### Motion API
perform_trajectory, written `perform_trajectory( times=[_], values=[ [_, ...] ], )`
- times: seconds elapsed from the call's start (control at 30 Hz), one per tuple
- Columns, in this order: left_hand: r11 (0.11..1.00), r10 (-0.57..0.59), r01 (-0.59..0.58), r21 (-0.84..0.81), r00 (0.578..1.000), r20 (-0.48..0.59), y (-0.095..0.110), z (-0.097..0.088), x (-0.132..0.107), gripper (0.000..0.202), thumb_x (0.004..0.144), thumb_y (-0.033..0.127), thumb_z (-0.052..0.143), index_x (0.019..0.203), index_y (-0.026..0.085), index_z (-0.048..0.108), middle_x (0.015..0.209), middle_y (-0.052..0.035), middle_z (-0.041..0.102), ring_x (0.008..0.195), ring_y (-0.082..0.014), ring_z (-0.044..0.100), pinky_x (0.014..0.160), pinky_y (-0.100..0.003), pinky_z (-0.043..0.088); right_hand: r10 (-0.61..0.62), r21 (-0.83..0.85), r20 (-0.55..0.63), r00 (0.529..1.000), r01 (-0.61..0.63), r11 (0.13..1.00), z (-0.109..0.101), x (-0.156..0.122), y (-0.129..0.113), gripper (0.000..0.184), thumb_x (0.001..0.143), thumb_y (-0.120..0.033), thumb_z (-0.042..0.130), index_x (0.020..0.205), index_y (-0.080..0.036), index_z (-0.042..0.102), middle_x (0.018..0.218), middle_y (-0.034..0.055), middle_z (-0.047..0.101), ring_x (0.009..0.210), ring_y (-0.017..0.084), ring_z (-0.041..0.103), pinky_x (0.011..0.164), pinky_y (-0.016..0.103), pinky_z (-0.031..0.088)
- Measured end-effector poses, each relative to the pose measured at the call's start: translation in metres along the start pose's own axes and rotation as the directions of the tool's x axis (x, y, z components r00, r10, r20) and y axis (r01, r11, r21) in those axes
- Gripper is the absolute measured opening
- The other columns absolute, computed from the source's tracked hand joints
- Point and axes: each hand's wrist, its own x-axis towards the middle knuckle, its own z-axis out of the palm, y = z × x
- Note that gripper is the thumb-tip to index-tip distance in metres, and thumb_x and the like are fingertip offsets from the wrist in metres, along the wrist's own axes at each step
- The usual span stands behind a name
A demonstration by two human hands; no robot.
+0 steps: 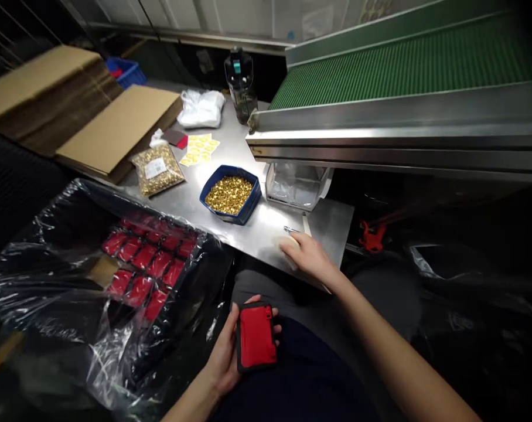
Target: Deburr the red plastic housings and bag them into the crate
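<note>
My left hand is closed around a flat red and black case, held over my lap. My right hand rests on the front edge of the steel table, fingers curled over a pale roundish object next to a thin metal tool. I cannot make out what the pale object is. A blue tray full of small gold parts stands a little beyond my right hand.
At my left, a box lined with black plastic film holds several red cases. The table also carries a bag of gold parts, yellow sticker sheets, a clear container, a dark bottle and cardboard. A green conveyor runs above right.
</note>
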Motion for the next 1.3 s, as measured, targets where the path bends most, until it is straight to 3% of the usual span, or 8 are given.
perform_trajectory(
  times=[0.13, 0.27, 0.5, 0.63, 0.77, 1.07, 1.2, 1.3],
  values=[
    [0.998, 0.042, -0.038, -0.055, 0.997, 0.067, 0.000, -0.011, -0.002, 0.083, 0.094, 0.062, 0.056, 0.158, 0.030, 0.015, 0.148, -0.0217, 0.052, 0.128, -0.0455, 0.056, 0.107, -0.063, 0.042, 0.000, -0.027, -0.180, 0.984, -0.004, 1.000, 0.013, 0.050, -0.031, 0.036, 0.098, -0.047, 0.055, 0.105, -0.013, 0.067, 0.106, 0.0147, 0.066, 0.099, 0.028, 0.061, 0.083, 0.035, 0.045],
    [0.997, 0.058, -0.049, -0.065, 0.989, 0.137, 0.003, -0.022, -0.003, 0.087, 0.091, 0.058, 0.063, 0.159, 0.025, 0.019, 0.152, -0.0216, 0.047, 0.138, -0.0487, 0.044, 0.106, -0.060, 0.045, -0.048, -0.051, -0.368, 0.929, 0.032, 0.998, 0.003, 0.026, -0.035, 0.036, 0.104, -0.041, 0.045, 0.127, -0.017, 0.057, 0.123, 0.0135, 0.061, 0.112, 0.026, 0.059, 0.095, 0.034, 0.045],
    [0.999, 0.004, -0.008, 0.043, 0.995, 0.104, 0.004, -0.020, 0.008, 0.052, 0.095, 0.033, 0.058, 0.139, 0.007, 0.055, 0.149, -0.0219, 0.051, 0.136, -0.0456, 0.048, 0.102, -0.050, 0.052, 0.071, -0.188, -0.569, 0.819, -0.214, 0.959, -0.054, -0.088, 0.115, 0.035, 0.101, -0.023, 0.033, 0.125, -0.018, 0.058, 0.118, 0.0175, 0.065, 0.102, 0.032, 0.062, 0.085, 0.043, 0.047],
    [0.991, -0.047, 0.030, 0.130, 0.990, 0.130, 0.006, -0.009, 0.020, 0.050, 0.090, 0.024, 0.061, 0.136, 0.005, 0.058, 0.146, -0.0251, 0.053, 0.132, -0.0453, 0.053, 0.102, -0.051, 0.052, 0.006, -0.368, -0.398, 0.917, -0.165, 0.915, -0.073, -0.103, 0.199, 0.052, 0.087, -0.010, 0.042, 0.134, -0.020, 0.062, 0.115, 0.0198, 0.065, 0.095, 0.033, 0.061, 0.077, 0.043, 0.045],
    [0.975, -0.111, 0.073, 0.210, 0.978, 0.177, 0.012, -0.001, 0.026, 0.056, 0.086, 0.022, 0.065, 0.140, 0.009, 0.055, 0.145, -0.0253, 0.054, 0.131, -0.0457, 0.054, 0.103, -0.052, 0.050, -0.099, -0.457, -0.210, 0.973, -0.008, 0.890, -0.073, -0.079, 0.233, 0.061, 0.086, -0.005, 0.042, 0.139, -0.031, 0.059, 0.116, 0.0122, 0.067, 0.093, 0.026, 0.062, 0.078, 0.038, 0.044],
    [0.951, 0.088, -0.131, 0.282, 0.983, 0.160, 0.012, 0.016, 0.008, 0.089, 0.083, 0.022, 0.075, 0.157, 0.029, 0.027, 0.145, -0.0184, 0.056, 0.127, -0.0431, 0.058, 0.104, -0.054, 0.050, -0.182, -0.462, -0.111, 0.977, 0.112, 0.880, -0.081, -0.027, 0.246, 0.047, 0.089, -0.002, 0.041, 0.124, -0.017, 0.069, 0.117, 0.0170, 0.071, 0.103, 0.025, 0.060, 0.089, 0.038, 0.040],
    [0.930, 0.219, -0.215, 0.297, 0.976, 0.021, 0.014, 0.013, 0.000, 0.092, 0.079, 0.022, 0.079, 0.156, 0.031, 0.030, 0.136, -0.0162, 0.064, 0.120, -0.0405, 0.064, 0.100, -0.052, 0.054, -0.207, -0.389, -0.089, 0.974, 0.157, 0.908, -0.097, -0.033, 0.229, 0.034, 0.088, -0.009, 0.047, 0.111, -0.016, 0.072, 0.115, 0.0163, 0.072, 0.099, 0.024, 0.062, 0.086, 0.036, 0.043],
    [0.873, 0.388, -0.309, 0.378, 0.908, -0.155, 0.020, 0.004, -0.003, 0.092, 0.075, 0.029, 0.084, 0.154, 0.029, 0.036, 0.126, -0.0131, 0.069, 0.109, -0.0345, 0.070, 0.091, -0.042, 0.059, -0.218, -0.344, -0.096, 0.971, 0.173, 0.923, -0.107, -0.055, 0.203, 0.025, 0.091, -0.019, 0.050, 0.103, -0.016, 0.071, 0.113, 0.0168, 0.072, 0.094, 0.024, 0.064, 0.080, 0.035, 0.045]
  ],
)
